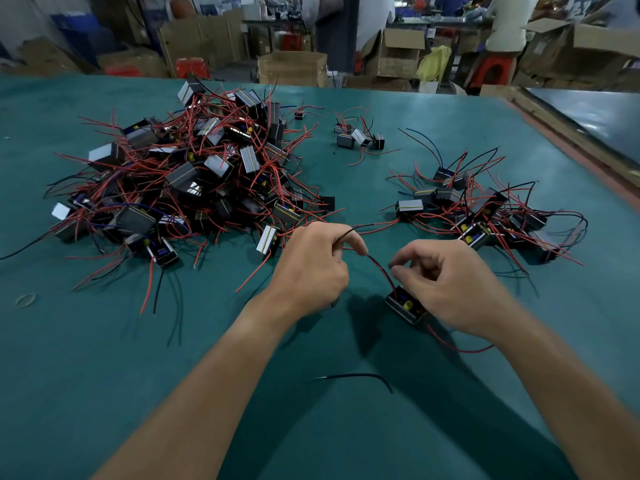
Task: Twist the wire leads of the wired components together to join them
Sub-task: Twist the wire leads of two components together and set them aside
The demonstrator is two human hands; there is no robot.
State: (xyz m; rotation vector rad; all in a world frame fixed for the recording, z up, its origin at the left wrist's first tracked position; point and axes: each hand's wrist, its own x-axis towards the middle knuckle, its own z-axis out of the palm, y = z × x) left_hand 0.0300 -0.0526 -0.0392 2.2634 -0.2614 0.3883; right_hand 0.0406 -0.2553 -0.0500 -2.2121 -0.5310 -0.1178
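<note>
Component point(405, 304) sits mid-bench toward near edge, just beside your right hand point(446, 282). Its red lead point(382, 271) rises to your left hand point(311, 268), which pinches it together with black lead point(346, 233). Right hand fingers curl beside red lead; cannot tell if gripping. Joint hidden in fingers, so twist probably unfinished. Right cluster point(485, 209) likely joined. Big pile point(194, 168) toward far left corner likely still waits.

Head-worn view, tilted down (wide-angle).
</note>
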